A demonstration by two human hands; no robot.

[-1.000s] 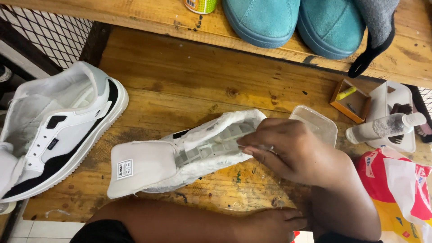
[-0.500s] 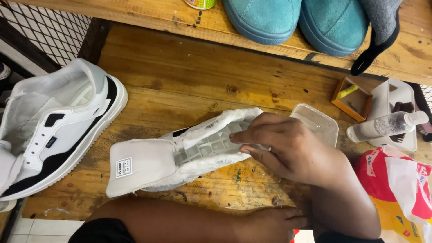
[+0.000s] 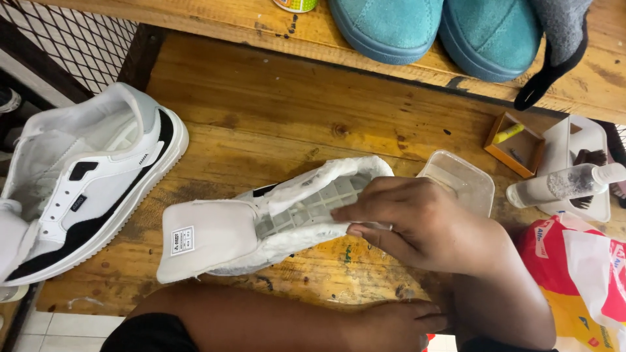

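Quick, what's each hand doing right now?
Right hand: fingers curled, pressing into the opened white shoe.
Left hand: resting at the workbench edge; grip cannot be told.

Colour survey: white footwear on honey-brown bench.

White shoe [image 3: 274, 218] under inspection, grey grid pattern inside, white tongue label; second sneaker [image 3: 85, 189] at bench's left edge white with black panels. Bench [image 3: 261, 104] honey-brown, dark knots and stains. Upper shelf: two teal slippers [image 3: 443, 29]. Right edge: clear tub [image 3: 460, 182], clear bottle [image 3: 561, 184] capped white, red-white-yellow bag [image 3: 580, 274], small brown wooden tray [image 3: 515, 143].
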